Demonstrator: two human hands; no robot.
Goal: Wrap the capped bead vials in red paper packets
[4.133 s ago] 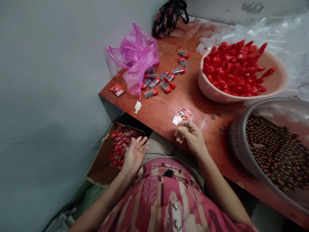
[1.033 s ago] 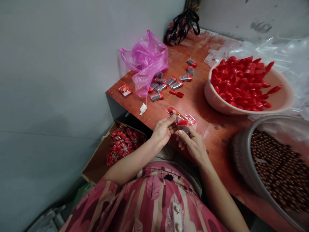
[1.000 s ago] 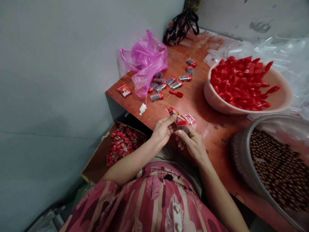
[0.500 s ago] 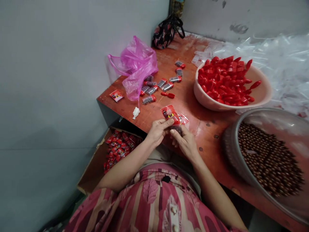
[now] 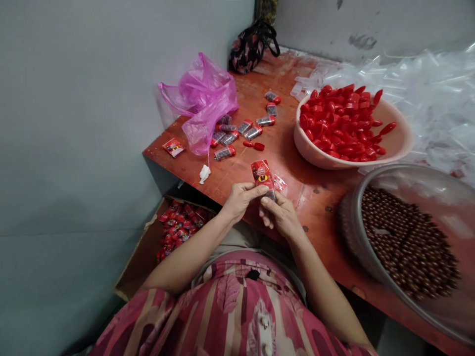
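the big red bench [image 5: 260,163] holds a grey bowl [image 5: 356,232] of brown beads at its near edge. both hands meet there: the left hand [image 5: 239,200] and right hand [image 5: 280,220] each have a closed grip on one small red packet [image 5: 261,174].

Ahead of your hands, bare counter [image 5: 293,163] runs between scattered capped vials [image 5: 237,133] and the bowl of red caps [image 5: 349,129].
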